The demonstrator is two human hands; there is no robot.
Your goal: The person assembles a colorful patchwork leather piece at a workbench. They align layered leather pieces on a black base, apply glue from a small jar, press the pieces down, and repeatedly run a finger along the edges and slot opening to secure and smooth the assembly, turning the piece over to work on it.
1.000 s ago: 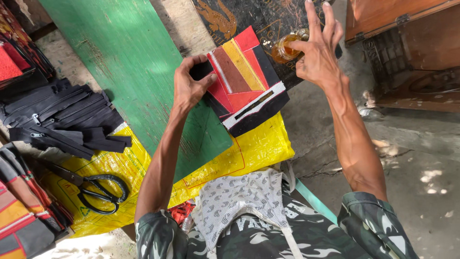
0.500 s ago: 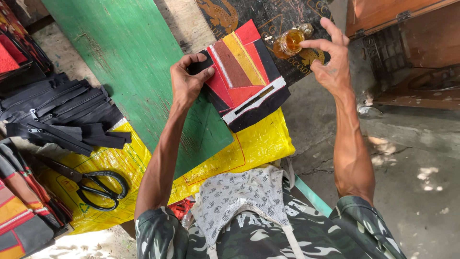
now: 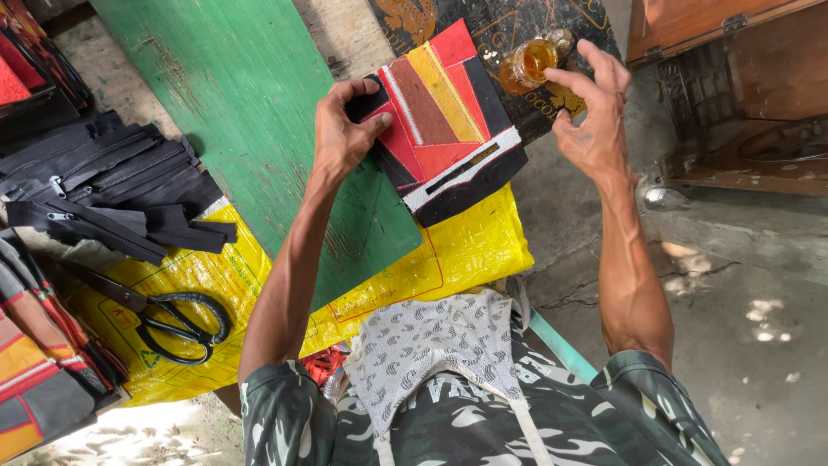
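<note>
At the far left lie folded striped cloths (image 3: pixel 34 362) in red, orange and grey, and above them a heap of black zippers (image 3: pixel 103 194). Black-handled scissors (image 3: pixel 177 319) rest on a yellow woven plastic sack (image 3: pixel 457 259) with red line printing, which spreads under a green painted board (image 3: pixel 250 112). The left hand (image 3: pixel 341 134) presses on the left corner of a patchwork panel (image 3: pixel 448 129) of red, yellow, brown and black strips with a white band, thumb on top and fingers curled over its edge. The panel lies tilted across the green board and a dark board with gold print (image 3: pixel 509 26). The right hand (image 3: pixel 595 121) hovers with fingers half spread, fingertips just beside a small amber bottle (image 3: pixel 528 62); whether they touch it I cannot tell.
</note>
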